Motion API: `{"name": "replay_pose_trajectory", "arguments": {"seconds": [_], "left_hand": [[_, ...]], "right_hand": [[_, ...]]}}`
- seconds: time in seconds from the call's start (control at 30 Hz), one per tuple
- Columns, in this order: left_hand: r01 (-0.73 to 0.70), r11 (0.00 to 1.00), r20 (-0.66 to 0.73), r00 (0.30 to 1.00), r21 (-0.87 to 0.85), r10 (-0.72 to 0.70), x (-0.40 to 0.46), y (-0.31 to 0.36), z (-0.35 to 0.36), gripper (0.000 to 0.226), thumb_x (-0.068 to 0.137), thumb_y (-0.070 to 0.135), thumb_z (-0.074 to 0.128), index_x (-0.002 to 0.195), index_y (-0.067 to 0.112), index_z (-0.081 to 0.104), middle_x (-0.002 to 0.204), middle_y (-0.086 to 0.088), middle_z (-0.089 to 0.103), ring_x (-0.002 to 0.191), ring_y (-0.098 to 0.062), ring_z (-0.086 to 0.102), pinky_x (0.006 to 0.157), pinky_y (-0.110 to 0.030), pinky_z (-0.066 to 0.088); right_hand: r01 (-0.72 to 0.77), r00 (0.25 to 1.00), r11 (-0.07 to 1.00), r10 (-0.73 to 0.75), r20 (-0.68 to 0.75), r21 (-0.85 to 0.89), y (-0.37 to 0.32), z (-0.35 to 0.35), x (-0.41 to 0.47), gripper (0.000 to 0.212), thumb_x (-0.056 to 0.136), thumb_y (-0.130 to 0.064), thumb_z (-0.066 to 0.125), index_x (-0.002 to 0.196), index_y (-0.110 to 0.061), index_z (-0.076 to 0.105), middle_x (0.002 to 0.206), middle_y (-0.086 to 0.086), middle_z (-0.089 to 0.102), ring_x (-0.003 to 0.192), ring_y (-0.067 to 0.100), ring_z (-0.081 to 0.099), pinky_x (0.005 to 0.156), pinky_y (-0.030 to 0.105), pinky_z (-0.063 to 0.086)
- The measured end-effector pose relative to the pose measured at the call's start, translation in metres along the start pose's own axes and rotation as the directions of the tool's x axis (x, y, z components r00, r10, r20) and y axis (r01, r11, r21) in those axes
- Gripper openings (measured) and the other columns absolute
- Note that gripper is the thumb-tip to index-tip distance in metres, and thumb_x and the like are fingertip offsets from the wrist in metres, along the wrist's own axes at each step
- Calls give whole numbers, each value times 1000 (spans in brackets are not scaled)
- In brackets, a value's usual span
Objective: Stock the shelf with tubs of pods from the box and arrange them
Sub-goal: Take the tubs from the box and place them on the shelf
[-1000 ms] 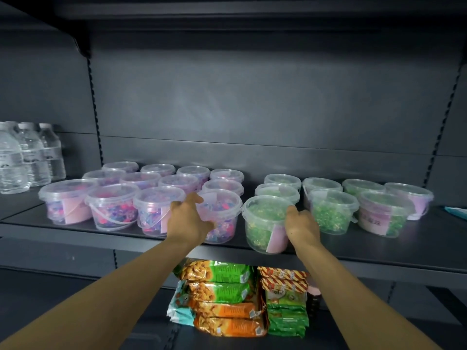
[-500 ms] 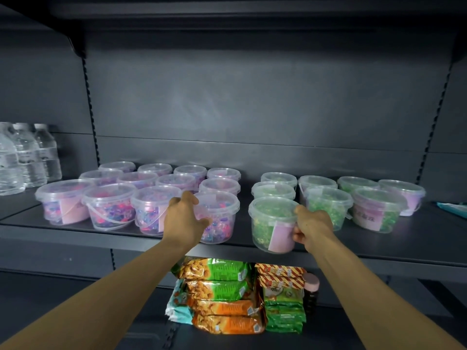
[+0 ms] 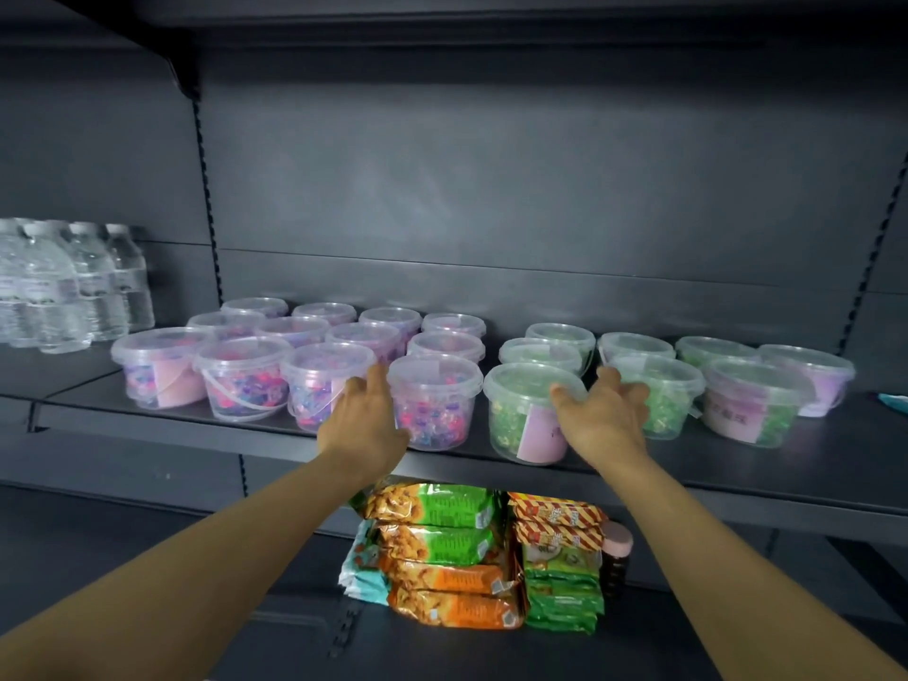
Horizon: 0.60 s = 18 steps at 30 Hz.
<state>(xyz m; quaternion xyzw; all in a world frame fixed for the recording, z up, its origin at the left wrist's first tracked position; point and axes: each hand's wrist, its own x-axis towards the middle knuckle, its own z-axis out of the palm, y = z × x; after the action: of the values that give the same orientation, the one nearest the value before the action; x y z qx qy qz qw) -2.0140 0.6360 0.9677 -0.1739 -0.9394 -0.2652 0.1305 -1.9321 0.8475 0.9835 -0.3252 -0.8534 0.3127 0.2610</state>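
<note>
Stock on dark shelf (image 3: 737,464): pink-and-blue pod tubs (image 3: 255,371) grouped left in rows, green pod tubs (image 3: 658,385) grouped right, all lidded and upright. Front pink tub (image 3: 435,403) and front green tub (image 3: 528,412) stand side by side near the shelf edge, a narrow gap between them. Left hand (image 3: 366,422): grip spread, fingers straight, against the front pink tub's left side. Right hand (image 3: 607,417): grip spread, thumb by the front green tub's lid, fingers reaching toward the tub behind. Water bottles (image 3: 64,287) far left. Snack packets (image 3: 442,552) stacked on the lower shelf.
</note>
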Motion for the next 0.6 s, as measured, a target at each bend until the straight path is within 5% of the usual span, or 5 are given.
{"name": "replay_pose_trajectory", "arguments": {"seconds": [0.1, 0.17, 0.4, 0.6], "left_hand": [[-3, 998, 7, 1000, 70, 2, -6, 0, -6, 64, 81, 23, 67, 133, 16, 29, 126, -12, 44, 117, -33, 47, 89, -46, 48], [-22, 991, 15, 1000, 130, 20, -10, 0, -10, 61, 82, 25, 65, 131, 15, 31, 127, -13, 44, 119, -33, 45, 88, -44, 45], [-68, 961, 48, 997, 269, 57, -25, -10, -25, 60, 84, 31, 63, 134, 14, 34, 132, -12, 44, 123, -31, 42, 94, -43, 43], [-59, 954, 102, 994, 294, 30, -42, -39, -39, 62, 85, 30, 63, 136, 15, 33, 135, -11, 41, 126, -31, 40, 96, -42, 41]], "right_hand": [[353, 927, 883, -376, -13, -310, 2, 4, -13, 70, 89, -49, 50, 144, -16, 23, 145, 14, 18, 133, 34, 21, 109, 43, 28], [452, 878, 769, -472, 74, -452, 5, 9, -17, 66, 90, -46, 48, 144, -17, 25, 148, 13, 18, 134, 34, 18, 111, 42, 22], [464, 876, 693, -451, 171, -551, 4, 9, -22, 57, 93, -33, 45, 143, -14, 24, 147, 11, 25, 134, 32, 21, 112, 45, 23], [516, 838, 640, -515, 181, -569, -19, 13, -56, 68, 89, -41, 53, 143, -12, 24, 147, 16, 21, 135, 34, 18, 111, 45, 21]]}}
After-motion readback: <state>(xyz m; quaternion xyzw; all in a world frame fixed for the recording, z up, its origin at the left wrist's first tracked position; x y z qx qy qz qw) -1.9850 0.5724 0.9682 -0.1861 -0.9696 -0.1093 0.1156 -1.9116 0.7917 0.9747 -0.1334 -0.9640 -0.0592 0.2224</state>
